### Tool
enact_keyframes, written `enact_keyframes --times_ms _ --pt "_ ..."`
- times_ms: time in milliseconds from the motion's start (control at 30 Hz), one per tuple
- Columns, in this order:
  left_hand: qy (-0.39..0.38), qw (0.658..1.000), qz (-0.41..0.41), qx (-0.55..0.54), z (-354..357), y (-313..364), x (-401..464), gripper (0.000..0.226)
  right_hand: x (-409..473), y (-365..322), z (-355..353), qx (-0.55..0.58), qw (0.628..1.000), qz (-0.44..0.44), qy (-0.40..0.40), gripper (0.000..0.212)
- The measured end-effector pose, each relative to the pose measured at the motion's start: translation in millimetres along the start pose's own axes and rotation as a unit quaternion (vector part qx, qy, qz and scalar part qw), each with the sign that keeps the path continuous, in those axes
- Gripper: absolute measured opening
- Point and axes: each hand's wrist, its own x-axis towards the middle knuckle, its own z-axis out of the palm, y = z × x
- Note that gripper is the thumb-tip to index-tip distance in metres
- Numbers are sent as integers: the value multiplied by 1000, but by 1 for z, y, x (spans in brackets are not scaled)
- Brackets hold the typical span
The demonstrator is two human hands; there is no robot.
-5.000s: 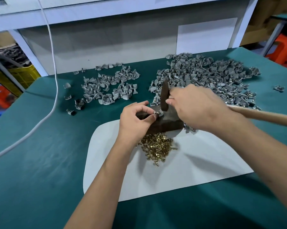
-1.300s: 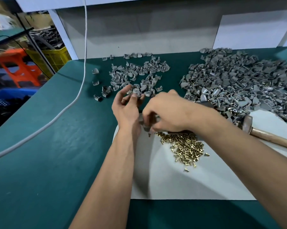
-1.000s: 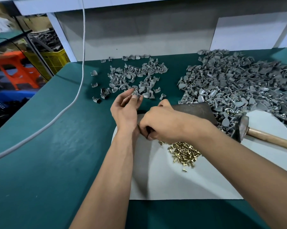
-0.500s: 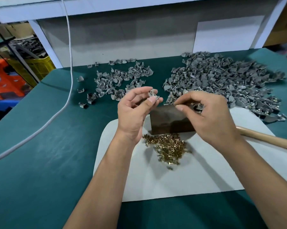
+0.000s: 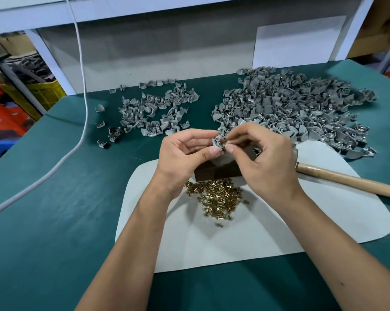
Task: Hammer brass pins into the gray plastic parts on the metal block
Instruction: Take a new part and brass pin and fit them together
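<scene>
- Left hand [image 5: 182, 153] and right hand [image 5: 261, 158] both pinch one small gray plastic part [image 5: 218, 142]; pin unclear.
- Below this grip, dark metal block [image 5: 216, 170] bare; wooden-handled hammer [image 5: 346, 180] idle rightward.
- Beyond, large unpinned-looking heap [image 5: 290, 108] remains.

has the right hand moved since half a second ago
Yes. The right hand came leftward over the metal block and now meets the left hand on the gray part.

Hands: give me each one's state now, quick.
Left hand: pinching a gray plastic part.
Right hand: fingertips pinched at the same part; whether it holds a pin cannot be told.
</scene>
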Motion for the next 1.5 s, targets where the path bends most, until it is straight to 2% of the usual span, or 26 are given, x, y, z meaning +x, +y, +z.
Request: enact_keyframes --times_ms 133,300,733,1000,1133,1400,1500 --pt "-5 999 -1 32 0 0 0 32 0 0 0 -12 1000 -22 -2 26" --pt "-7 999 -12 45 1 1 1 33 -1 2 1 -33 999 -41 -4 24" --pt "-2 999 -35 -15 7 4 -1 34 -4 5 10 -64 989 -134 -13 24" --pt "-16 999 -38 -13 5 4 -1 28 -5 6 8 -68 990 -120 -31 25" --pt "7 999 -47 -19 4 2 1 29 -6 7 7 -80 993 -88 3 13" --pt "-22 993 -71 -89 2 5 0 28 -5 11 4 -108 986 -126 -1 7" --pt "-10 992 -83 -92 5 7 -1 21 -4 10 4 -122 985 -124 9 5"
